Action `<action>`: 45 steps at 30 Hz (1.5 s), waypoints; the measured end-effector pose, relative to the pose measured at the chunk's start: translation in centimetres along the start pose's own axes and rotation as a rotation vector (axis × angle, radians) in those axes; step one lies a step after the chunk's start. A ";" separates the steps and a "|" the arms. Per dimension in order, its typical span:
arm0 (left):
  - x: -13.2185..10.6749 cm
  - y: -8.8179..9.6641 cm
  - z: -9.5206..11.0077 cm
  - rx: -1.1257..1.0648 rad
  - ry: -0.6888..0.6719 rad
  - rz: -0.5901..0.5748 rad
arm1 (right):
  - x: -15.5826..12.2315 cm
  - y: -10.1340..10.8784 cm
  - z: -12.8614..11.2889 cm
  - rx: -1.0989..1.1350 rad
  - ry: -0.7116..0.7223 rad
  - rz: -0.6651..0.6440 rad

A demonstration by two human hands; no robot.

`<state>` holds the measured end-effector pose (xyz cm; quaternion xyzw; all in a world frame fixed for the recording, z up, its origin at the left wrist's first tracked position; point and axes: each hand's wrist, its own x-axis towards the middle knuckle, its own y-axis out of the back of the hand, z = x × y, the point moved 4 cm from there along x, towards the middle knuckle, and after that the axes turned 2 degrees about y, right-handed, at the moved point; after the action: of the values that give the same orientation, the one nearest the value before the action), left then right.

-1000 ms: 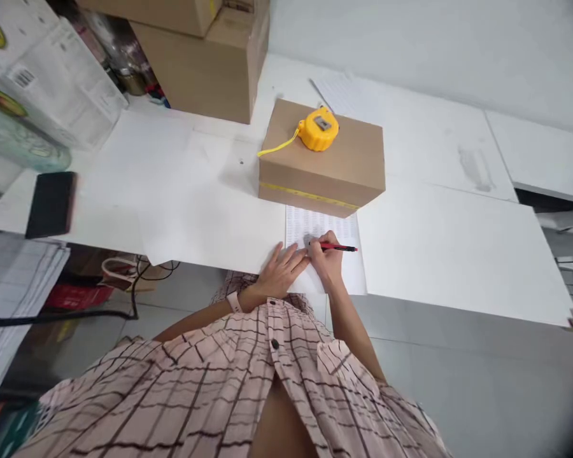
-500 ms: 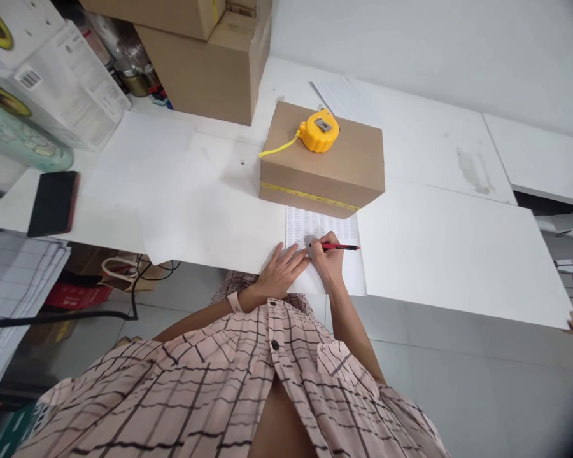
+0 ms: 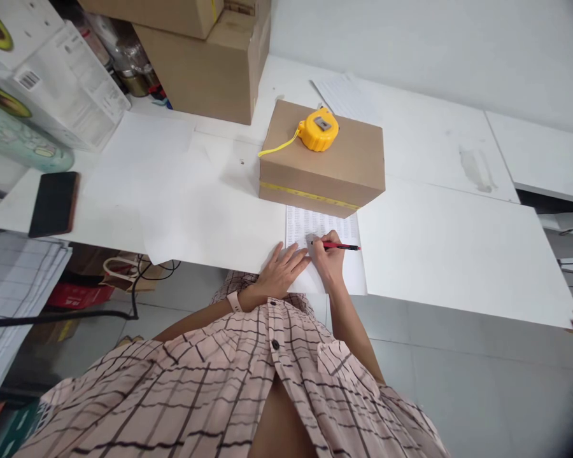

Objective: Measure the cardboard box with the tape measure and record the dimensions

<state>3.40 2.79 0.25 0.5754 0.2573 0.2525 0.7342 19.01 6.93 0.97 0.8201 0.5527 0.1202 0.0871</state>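
Pressing a red pen (image 3: 338, 246) tip-down onto a printed sheet (image 3: 321, 224), right hand (image 3: 328, 262) in a clenched grip around the barrel. Lying flat just beside it, left hand (image 3: 281, 272), grip released, fingers spread over the sheet's near left corner. Resting at the near edge of a white table (image 3: 458, 254), far end of that sheet meeting a small cardboard box (image 3: 329, 168); under it or merely against it, cannot tell. Sitting on top of the box, a yellow tape measure (image 3: 319, 129), a yellow strip trailing off to its left. Stacked at the far left of the table, larger cardboard boxes (image 3: 205, 70), with white printed cartons (image 3: 67, 89) beside them. Lying near the left edge, well apart from both hands, a black phone (image 3: 53, 203). Scattered behind the small box, more papers (image 3: 346, 95). Closing off the far side, a pale wall (image 3: 434, 38). Showing below the table, grey floor (image 3: 458, 394), dark cables (image 3: 138, 280) and a red bag (image 3: 76, 296).
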 end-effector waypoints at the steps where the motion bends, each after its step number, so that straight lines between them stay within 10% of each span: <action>1: 0.0 0.0 0.0 0.000 0.000 0.002 | 0.0 0.0 0.0 -0.001 0.000 -0.004; 38: -0.1 -0.1 0.0 0.001 0.002 0.046 | 0.1 0.7 0.1 0.074 -0.041 0.034; 45: -0.2 -0.4 -0.1 -0.019 0.003 0.065 | 0.4 1.4 0.3 0.122 0.009 -0.135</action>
<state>3.21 2.71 -0.11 0.5761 0.2370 0.2795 0.7307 20.49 6.72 1.12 0.7841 0.6135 0.0835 0.0424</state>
